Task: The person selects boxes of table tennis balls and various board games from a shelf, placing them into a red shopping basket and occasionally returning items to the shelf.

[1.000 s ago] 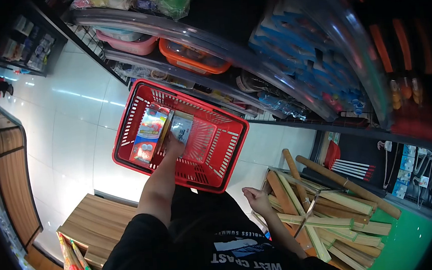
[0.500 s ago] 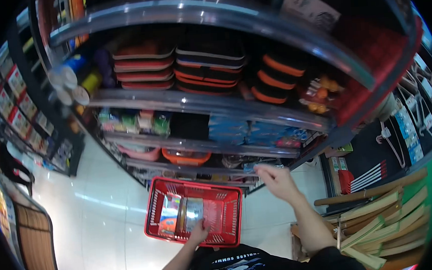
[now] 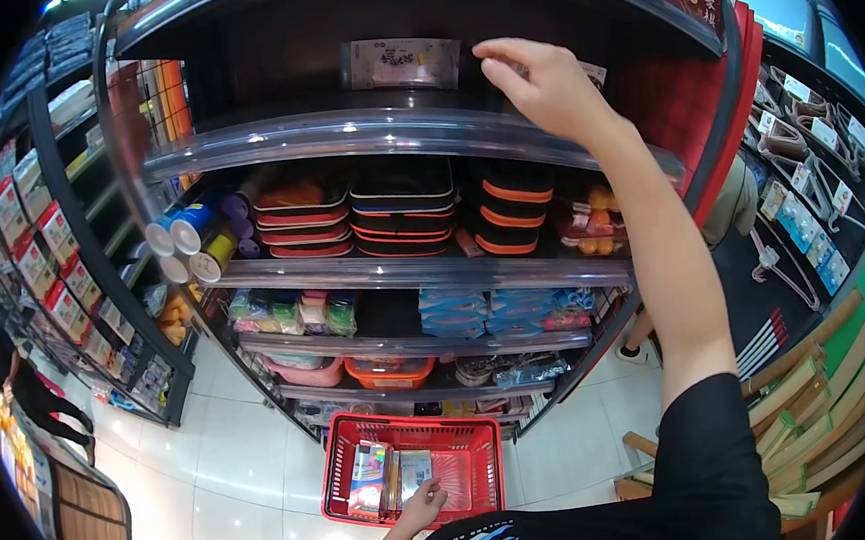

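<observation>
My right hand is raised at the upper shelf, fingers bent forward, thumb and index finger slightly apart, holding nothing. Just left of it, not touched, a flat clear-wrapped packet leans upright. Another pale packet or label shows partly behind the hand. Low in front of my body, my left hand is closed at the near rim of a red shopping basket; its exact hold is partly hidden. Inside the basket lie a colourful flat pack and a pale pack.
Stacked black-and-orange cases and rolled tubes fill the shelf below. Blue packs and an orange tub sit lower. Wooden pieces stand at right, hangers beyond. A person is at far left.
My right hand has risen from beside the lower shelves to the upper shelf. The view has tilted upward, bringing the upper shelf's packet into sight. My left hand stays at the basket.
</observation>
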{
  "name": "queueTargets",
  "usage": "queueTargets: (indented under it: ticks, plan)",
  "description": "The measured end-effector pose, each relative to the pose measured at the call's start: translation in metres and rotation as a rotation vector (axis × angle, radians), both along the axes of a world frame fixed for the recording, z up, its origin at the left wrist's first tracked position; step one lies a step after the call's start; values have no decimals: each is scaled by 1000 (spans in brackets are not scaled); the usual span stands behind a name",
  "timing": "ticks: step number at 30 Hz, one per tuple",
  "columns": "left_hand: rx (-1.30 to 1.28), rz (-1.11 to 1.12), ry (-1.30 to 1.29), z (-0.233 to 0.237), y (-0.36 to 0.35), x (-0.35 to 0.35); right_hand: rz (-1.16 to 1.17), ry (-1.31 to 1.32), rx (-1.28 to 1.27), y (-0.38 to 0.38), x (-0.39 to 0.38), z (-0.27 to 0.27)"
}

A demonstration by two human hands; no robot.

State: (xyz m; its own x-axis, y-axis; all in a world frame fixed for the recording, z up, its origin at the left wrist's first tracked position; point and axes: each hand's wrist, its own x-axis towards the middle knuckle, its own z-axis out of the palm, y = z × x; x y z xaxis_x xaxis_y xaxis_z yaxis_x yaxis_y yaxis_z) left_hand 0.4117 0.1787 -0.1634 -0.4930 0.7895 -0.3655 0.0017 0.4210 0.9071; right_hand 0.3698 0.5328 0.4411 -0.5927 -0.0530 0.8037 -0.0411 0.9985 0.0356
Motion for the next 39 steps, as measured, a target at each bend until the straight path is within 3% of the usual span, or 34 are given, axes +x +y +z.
queueTargets:
  ticks: [5,7,11,18,20,27,29,37,39]
  plan:
    - [65,99,-81,3,-4,3,-195,-121,67,51,-68,40]
    - [65,150,-65,-5,-6,3,-423,-335,-40,54,-89,51]
    - [48,198,-67,-8,-5,2,-484,-461,70,85,-131,54]
    - [52,267,-24,-10,0,-3,-624,-651,15,105,-164,49]
    - [37,259,58,-18,0,-5,-566,-492,-36,115,-173,41]
    - [30,236,17,5,4,-3,-586,-524,93,81,-150,33]
    - [117,254,21,2,4,-1,-491,-458,48,71,-136,35]
    - [150,164,-10,39,16,-12,-390,-92,223,25,-26,35]
    - [260,173,-52,45,24,-19,-334,9,253,4,10,31]
